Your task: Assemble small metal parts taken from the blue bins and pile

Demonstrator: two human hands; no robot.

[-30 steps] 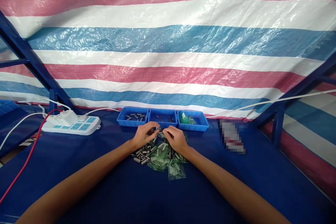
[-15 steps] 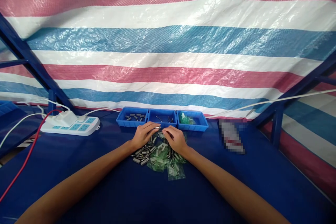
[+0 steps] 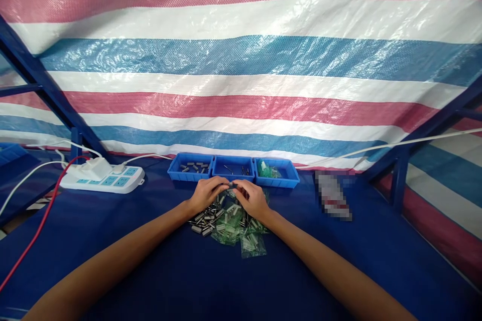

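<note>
Both hands have closed in since the earlier frame, and their fingertips now meet over one small dark part. Working left to right, we record a white power strip (image 3: 101,181) with a red cable (image 3: 44,215) running past it, both on a navy woven covering (image 3: 150,271). Next stand three blue plastic trays: the left tray (image 3: 190,155) holds short steel pins (image 3: 194,166), the middle tray (image 3: 231,158) a few slim metal pieces (image 3: 235,169), and the right tray (image 3: 290,176) a green-tinted plastic bag (image 3: 265,169).

Just below the trays, the left hand (image 3: 205,194) and the right hand (image 3: 253,199) pinch the small part (image 3: 231,185) between them; neither hand is released. The fingers hide most of it, so we cannot confirm its form. Beneath the hands lie a loose heap of steel pins (image 3: 205,223) and green-tinted bags (image 3: 253,246). We judge the step in hand to be close two-handed fingertip work on this single piece, whose size offers little purchase. Farther right lies a packet (image 3: 333,195), blurred beyond reading, before a glossy striped tarpaulin (image 3: 241,85).
</note>
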